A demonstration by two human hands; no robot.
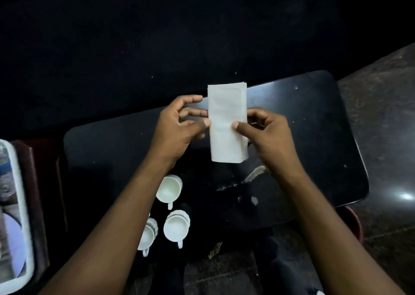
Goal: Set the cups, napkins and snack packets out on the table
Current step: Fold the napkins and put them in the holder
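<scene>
A stack of folded white napkins [227, 119] is held upright above the black table [314, 137]. My left hand [179, 126] pinches its left edge with thumb and fingers, and my right hand [267, 133] grips its right edge, thumb on the front. Three white cups stand near the table's front edge: one [168, 189] behind, one [176, 226] at the front right, and one [148, 235] partly hidden under my left forearm. No snack packets are visible.
A white tray [22, 204] with blurred items sits at the far left on a dark red stand [38, 182]. Pale scraps [253, 174] lie on the table under my right wrist. Stone floor [386, 115] lies to the right.
</scene>
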